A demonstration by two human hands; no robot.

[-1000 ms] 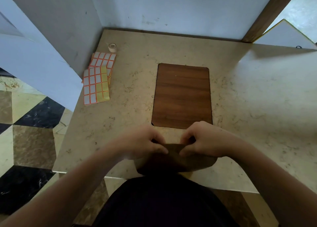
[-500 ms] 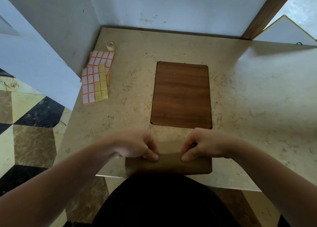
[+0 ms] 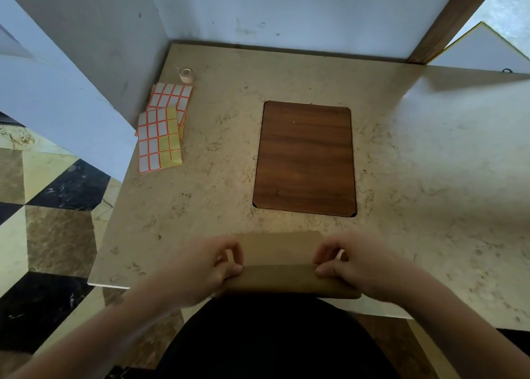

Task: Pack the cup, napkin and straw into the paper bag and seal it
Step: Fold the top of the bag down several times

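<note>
The brown paper bag (image 3: 279,264) lies flat at the near edge of the marble table (image 3: 430,178), with its near part folded over into a band. My left hand (image 3: 212,261) pinches the fold at the bag's left end. My right hand (image 3: 347,261) pinches it at the right end. No cup, napkin or straw shows anywhere; whether they are inside the bag cannot be told.
A dark wooden board (image 3: 305,159) lies in the table's middle, beyond the bag. Sheets of orange-bordered stickers (image 3: 162,132) and a small tape roll (image 3: 186,74) sit at the far left by the wall. The table's left edge drops to tiled floor (image 3: 57,229).
My hands have slid apart from the bag's middle to its two ends. The bag now lies flatter and farther onto the table, with more of it showing beyond the fold.
</note>
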